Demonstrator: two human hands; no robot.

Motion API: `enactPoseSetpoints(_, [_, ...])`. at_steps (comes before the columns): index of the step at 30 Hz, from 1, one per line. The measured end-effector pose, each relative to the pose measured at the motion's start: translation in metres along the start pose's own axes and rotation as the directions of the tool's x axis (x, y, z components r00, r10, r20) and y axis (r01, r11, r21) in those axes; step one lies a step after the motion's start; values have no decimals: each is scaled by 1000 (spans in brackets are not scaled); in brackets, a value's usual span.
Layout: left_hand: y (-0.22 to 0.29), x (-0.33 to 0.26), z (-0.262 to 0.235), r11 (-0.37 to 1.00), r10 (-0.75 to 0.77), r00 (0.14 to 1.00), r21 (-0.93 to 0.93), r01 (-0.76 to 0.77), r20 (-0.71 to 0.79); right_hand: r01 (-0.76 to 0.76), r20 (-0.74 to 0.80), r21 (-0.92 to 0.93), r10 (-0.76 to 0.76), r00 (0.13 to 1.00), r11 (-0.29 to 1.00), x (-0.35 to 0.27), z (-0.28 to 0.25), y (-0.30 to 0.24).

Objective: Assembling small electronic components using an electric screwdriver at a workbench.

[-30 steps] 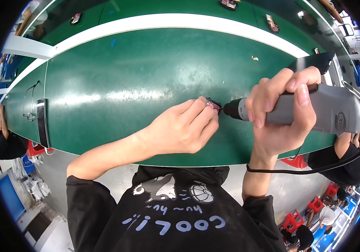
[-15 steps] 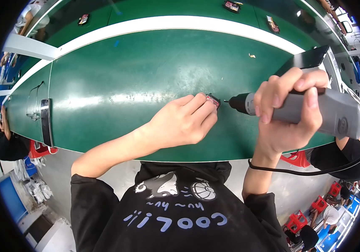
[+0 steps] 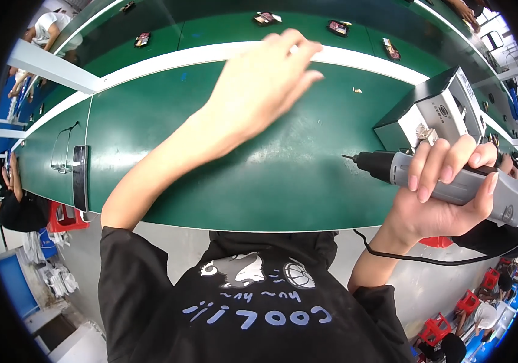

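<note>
My left hand (image 3: 265, 88) reaches over the far side of the green table (image 3: 210, 193). Its thumb stands apart from the bent fingers, and I see nothing in it. Just beyond the fingertips, a small dark-and-red part (image 3: 267, 19) lies on the green surface past the white rail (image 3: 150, 66). Wrapped in my right hand (image 3: 443, 187) is a grey electric screwdriver (image 3: 404, 169) with a black nose. Its thin bit points left, and a black cord loops from its back end.
Similar small parts (image 3: 338, 28) lie spread beyond the rail. A metal-and-black box-shaped device (image 3: 431, 109) stands by the screwdriver. On the left are a dark flat phone-like object (image 3: 80, 178) and a wire stand (image 3: 64, 148). A small yellowish scrap (image 3: 357, 90) lies far right.
My left hand has left the near middle, where it held a small dark-and-red part, and moved far across toward the rail. The screwdriver has shifted right and slightly nearer me. The view has tilted.
</note>
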State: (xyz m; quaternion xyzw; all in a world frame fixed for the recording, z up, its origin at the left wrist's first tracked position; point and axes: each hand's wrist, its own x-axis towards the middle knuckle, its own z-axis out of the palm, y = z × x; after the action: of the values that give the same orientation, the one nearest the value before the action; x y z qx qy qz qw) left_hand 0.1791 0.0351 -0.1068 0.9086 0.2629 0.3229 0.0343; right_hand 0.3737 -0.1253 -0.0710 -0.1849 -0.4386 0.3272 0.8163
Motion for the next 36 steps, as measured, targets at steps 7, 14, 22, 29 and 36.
enactPoseSetpoints(7, [56, -61, 10, 764, 11, 950, -616, 194, 313, 13, -90, -71, -20, 996, 997, -3, 3, -7])
enactPoseSetpoints(14, [62, -78, 25, 604, -163, 915, -696, 388, 370, -69, -157, -4, 67, 985, 998, -13, -3, 6])
enactPoseSetpoints(22, [56, -81, 30, 618, -177, 912, -679, 395, 369, -107, -133, -10, 105, 986, 994, -18, 1, 13])
enactPoseSetpoints(29, [57, -80, 30, 564, -236, 891, -692, 451, 389, -105, -148, -15, 102, 984, 994, -17, 0, 16])
enactPoseSetpoints(36, [55, -80, 31, 548, -237, 888, -701, 457, 394, -106, -139, 50, 112, 984, 993, -18, -11, 16])
